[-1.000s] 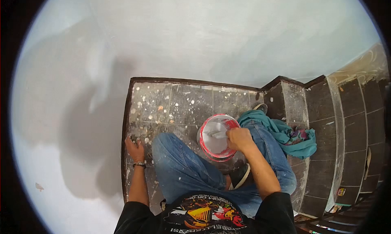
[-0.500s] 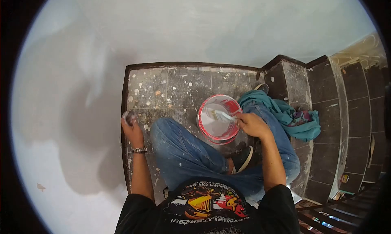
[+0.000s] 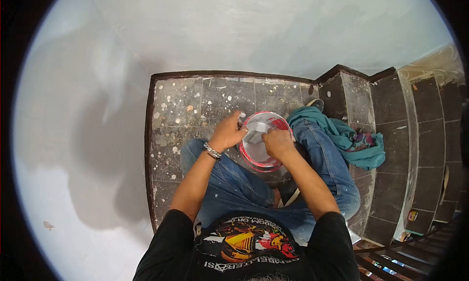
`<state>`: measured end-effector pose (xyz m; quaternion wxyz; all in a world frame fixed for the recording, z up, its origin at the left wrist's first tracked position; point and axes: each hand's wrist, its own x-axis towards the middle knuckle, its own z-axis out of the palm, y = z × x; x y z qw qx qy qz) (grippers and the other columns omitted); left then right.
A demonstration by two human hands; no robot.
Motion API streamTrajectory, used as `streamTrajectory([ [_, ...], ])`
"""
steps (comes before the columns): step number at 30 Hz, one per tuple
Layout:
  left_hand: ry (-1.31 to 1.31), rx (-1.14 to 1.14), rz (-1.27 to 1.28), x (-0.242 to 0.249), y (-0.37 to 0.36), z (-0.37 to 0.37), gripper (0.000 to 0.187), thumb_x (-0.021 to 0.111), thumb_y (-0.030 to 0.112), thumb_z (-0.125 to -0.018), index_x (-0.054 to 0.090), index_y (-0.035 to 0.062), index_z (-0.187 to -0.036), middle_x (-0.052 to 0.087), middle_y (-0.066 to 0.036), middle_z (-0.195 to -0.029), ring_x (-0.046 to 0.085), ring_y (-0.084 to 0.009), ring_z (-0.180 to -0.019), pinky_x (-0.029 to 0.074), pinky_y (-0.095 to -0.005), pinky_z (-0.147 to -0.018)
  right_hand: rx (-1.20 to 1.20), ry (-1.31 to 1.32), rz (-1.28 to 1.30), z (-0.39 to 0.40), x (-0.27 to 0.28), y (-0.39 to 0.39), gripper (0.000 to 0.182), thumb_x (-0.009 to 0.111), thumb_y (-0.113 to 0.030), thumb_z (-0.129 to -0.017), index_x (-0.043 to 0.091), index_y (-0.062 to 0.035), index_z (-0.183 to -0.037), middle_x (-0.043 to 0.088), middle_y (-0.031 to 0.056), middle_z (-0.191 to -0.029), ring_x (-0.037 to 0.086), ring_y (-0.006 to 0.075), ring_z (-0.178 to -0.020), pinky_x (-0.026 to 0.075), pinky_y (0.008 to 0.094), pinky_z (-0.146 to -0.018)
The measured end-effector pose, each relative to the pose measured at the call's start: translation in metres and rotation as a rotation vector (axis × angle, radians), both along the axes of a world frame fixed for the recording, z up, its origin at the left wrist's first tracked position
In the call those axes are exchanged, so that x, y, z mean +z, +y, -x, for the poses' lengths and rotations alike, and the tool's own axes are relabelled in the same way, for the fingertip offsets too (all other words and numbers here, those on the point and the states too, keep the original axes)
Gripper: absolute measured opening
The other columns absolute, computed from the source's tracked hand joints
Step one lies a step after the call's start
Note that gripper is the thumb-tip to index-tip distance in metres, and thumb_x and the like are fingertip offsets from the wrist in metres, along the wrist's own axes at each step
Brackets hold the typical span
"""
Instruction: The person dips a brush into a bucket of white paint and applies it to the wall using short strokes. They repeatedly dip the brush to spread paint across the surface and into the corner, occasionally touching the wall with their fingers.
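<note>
A round bucket (image 3: pixel 259 167) with a red, paint-smeared rim stands on the floor between my bent legs, with whitish-grey paint inside. My right hand (image 3: pixel 278 143) is closed over its right side, gripping a paintbrush (image 3: pixel 255 134) whose pale head is down inside the bucket. At the bucket's left rim is my left hand (image 3: pixel 228 132), its thumb and fingers apart and its fingertips whitened. A metal bracelet (image 3: pixel 213 151) circles my left wrist.
Paint spots mark the dark floor tiles (image 3: pixel 178 105). A teal cloth (image 3: pixel 364 155) lies over my right leg. Steps (image 3: pixel 388 149) lie to the right, beside a dark railing (image 3: pixel 405 261). Pale walls (image 3: pixel 220 32) border the floor at the back and left.
My left hand has moved right, from beside the left wall to the bucket's rim. My right hand has shifted left over the bucket, with the brush turned and lower inside it.
</note>
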<state>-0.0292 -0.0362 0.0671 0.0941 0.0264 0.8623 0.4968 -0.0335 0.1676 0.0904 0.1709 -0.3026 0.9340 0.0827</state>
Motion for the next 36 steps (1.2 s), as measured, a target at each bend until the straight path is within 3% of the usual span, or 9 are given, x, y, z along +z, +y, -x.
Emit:
streamTrajectory([
  [4, 0.014, 0.009, 0.015, -0.003, 0.003, 0.002, 0.052, 0.066, 0.016, -0.071, 0.05, -0.0026, -0.117, 0.063, -0.021, -0.089, 0.062, -0.0364, -0.087, 0.047, -0.0443, -0.076, -0.104, -0.031, 0.102, -0.004, 0.034, 0.021, 0.021, 0.061, -0.017, -0.076, 0.068, -0.0092, -0.094, 0.066, 0.012, -0.091, 0.067, 0.0302, -0.087, 0.053, 0.0424, -0.071],
  [10, 0.013, 0.051, -0.052, -0.01, -0.001, -0.003, 0.054, 0.066, 0.015, -0.071, 0.048, -0.0023, -0.118, 0.063, -0.018, -0.078, 0.062, -0.0349, -0.073, 0.047, -0.043, -0.065, -0.14, -0.194, 0.145, -0.003, 0.073, 0.038, 0.022, 0.056, -0.023, -0.081, 0.067, -0.007, -0.092, 0.067, 0.0168, -0.086, 0.064, 0.0353, -0.086, 0.051, 0.0474, -0.073],
  [14, -0.01, 0.168, -0.088, -0.014, -0.017, -0.016, 0.053, 0.065, 0.016, -0.071, 0.047, -0.0024, -0.118, 0.061, -0.016, -0.072, 0.062, -0.0306, -0.066, 0.047, -0.0401, -0.06, -0.135, -0.294, 0.228, -0.004, 0.06, 0.036, 0.024, 0.053, -0.025, -0.083, 0.067, -0.0051, -0.087, 0.067, 0.018, -0.084, 0.064, 0.0383, -0.083, 0.049, 0.0487, -0.073],
  [17, -0.005, 0.259, -0.059, -0.013, -0.029, -0.024, 0.054, 0.064, 0.016, -0.071, 0.046, -0.0034, -0.118, 0.06, -0.015, -0.069, 0.061, -0.0285, -0.064, 0.046, -0.0387, -0.059, -0.203, -0.499, 0.491, 0.0, 0.038, 0.047, 0.022, 0.052, -0.022, -0.086, 0.065, -0.0043, -0.09, 0.066, 0.0181, -0.083, 0.063, 0.0369, -0.081, 0.048, 0.0448, -0.073],
  [23, -0.009, 0.303, -0.012, -0.024, -0.05, -0.029, 0.06, 0.064, 0.017, -0.071, 0.042, -0.0059, -0.122, 0.06, -0.014, -0.072, 0.061, -0.0273, -0.065, 0.047, -0.0375, -0.059, -0.65, -0.822, 0.919, -0.024, 0.031, 0.065, 0.019, 0.048, -0.017, -0.093, 0.061, -0.0042, -0.098, 0.062, 0.0079, -0.078, 0.057, 0.018, -0.075, 0.044, 0.0321, -0.069],
  [29, 0.049, 0.253, -0.169, -0.03, -0.065, -0.032, 0.058, 0.064, 0.014, -0.077, 0.04, -0.004, -0.127, 0.062, -0.012, -0.083, 0.062, -0.022, -0.071, 0.049, -0.0346, -0.064, -0.64, -0.55, 0.86, -0.048, 0.011, 0.066, 0.024, 0.06, -0.026, -0.09, 0.06, -0.0053, -0.102, 0.059, 0.0038, -0.08, 0.051, 0.0124, -0.075, 0.041, 0.0284, -0.068],
  [31, 0.152, 0.272, -0.26, -0.025, -0.081, -0.034, 0.055, 0.063, 0.012, -0.081, 0.04, -0.0015, -0.129, 0.063, -0.009, -0.086, 0.062, -0.0186, -0.073, 0.05, -0.033, -0.066, -0.611, -0.528, 0.973, -0.053, 0.009, 0.059, 0.028, 0.063, -0.028, -0.088, 0.059, -0.0049, -0.103, 0.059, 0.004, -0.079, 0.05, 0.0124, -0.074, 0.041, 0.0288, -0.067],
  [32, 0.175, 0.389, -0.274, -0.03, -0.091, -0.036, 0.048, 0.062, 0.011, -0.084, 0.044, 0.0026, -0.128, 0.063, -0.007, -0.09, 0.061, -0.015, -0.078, 0.05, -0.0306, -0.07, -0.597, -0.518, 1.03, -0.055, 0.008, 0.058, 0.03, 0.065, -0.029, -0.087, 0.059, -0.0048, -0.104, 0.058, 0.004, -0.079, 0.049, 0.0124, -0.073, 0.041, 0.029, -0.066],
  [36, 0.315, 0.685, -0.09, -0.05, -0.153, -0.052, 0.042, 0.063, 0.015, -0.086, 0.049, -0.0006, -0.122, 0.063, -0.011, -0.097, 0.061, -0.0159, -0.083, 0.049, -0.0296, -0.074, -0.585, -0.506, 0.956, -0.057, -0.002, 0.064, 0.029, 0.064, -0.027, -0.088, 0.059, -0.0044, -0.105, 0.058, 0.0052, -0.078, 0.05, 0.0137, -0.072, 0.042, 0.0303, -0.065],
])
